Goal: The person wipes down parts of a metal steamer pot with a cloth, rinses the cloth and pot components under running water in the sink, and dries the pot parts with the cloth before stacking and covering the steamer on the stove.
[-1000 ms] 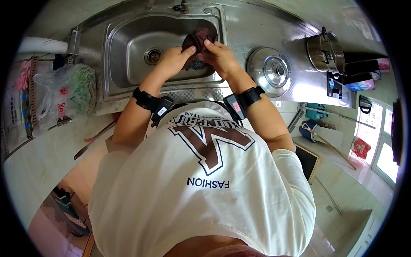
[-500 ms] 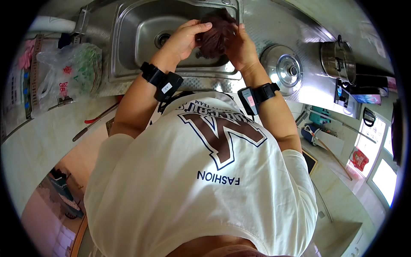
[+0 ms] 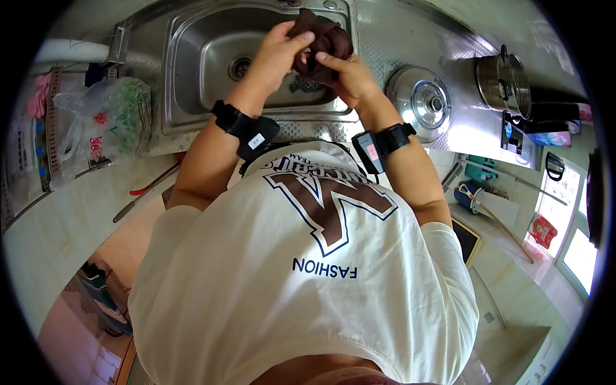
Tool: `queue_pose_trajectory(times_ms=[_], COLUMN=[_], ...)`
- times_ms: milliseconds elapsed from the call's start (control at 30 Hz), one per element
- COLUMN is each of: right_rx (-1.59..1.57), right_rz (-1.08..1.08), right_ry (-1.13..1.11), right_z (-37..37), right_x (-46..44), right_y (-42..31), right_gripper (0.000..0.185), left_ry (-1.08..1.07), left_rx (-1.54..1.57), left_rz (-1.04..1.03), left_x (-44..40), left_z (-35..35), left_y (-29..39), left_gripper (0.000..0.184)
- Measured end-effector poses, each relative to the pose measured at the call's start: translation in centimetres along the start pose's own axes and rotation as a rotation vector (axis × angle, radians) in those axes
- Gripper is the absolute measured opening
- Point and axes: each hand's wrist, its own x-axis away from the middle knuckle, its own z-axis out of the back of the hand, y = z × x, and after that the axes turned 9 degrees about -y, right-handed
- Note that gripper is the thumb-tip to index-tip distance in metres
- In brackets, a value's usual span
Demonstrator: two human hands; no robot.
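Observation:
Both hands hold a bunched dark brown cloth over the right part of the steel sink. My left hand grips its left side, the thumb lying on the fabric. On the lower right side, my right hand has its fingers around the cloth, thumb on top. A dark mesh-like item lies in the sink just below the cloth; what it is I cannot make out. The drain shows left of my hands.
A round steel lid lies on the counter right of the sink, with a steel pot beyond it. Left of the sink is a clear plastic bag with greens. The faucet base is at the top edge.
The cloth has been turned and rebunched between my hands, and my right thumb has come over its front. The view has shifted, so the sink sits slightly differently in frame.

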Motion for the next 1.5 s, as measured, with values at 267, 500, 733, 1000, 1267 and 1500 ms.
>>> queue_pose_trajectory(times_ms=[267,500,733,1000,1267,1500], right_rx=[-0.111,-0.147,0.204,0.205,0.047,-0.053], right_rz=[0.19,0.152,-0.005,-0.024,0.205,0.372], right_ry=[0.016,0.086,-0.131,0.237,0.447,0.769], right_z=[5.1,5.0,1.8,6.3,9.0,14.0], right_x=[4.4,6.6,4.7,11.5,20.4,25.6], right_y=[-1.5,-1.2,1.0,0.1,-3.7,-4.3], right_gripper=[0.047,0.039,0.058,0.024,0.039,0.038], left_ry=[0.108,0.38,-0.278,0.166,0.074,-0.221], left_rx=[0.271,-0.484,-0.616,0.137,0.298,0.032], left_rz=[0.039,0.162,-0.204,0.18,0.304,0.299], left_x=[3.3,4.5,3.5,4.8,7.3,4.8], left_z=[5.2,5.0,-1.0,1.3,3.5,-3.0], left_y=[0.0,-2.7,-2.6,-2.0,-4.8,-7.3], left_gripper=[0.022,0.045,0.04,0.033,0.028,0.035])
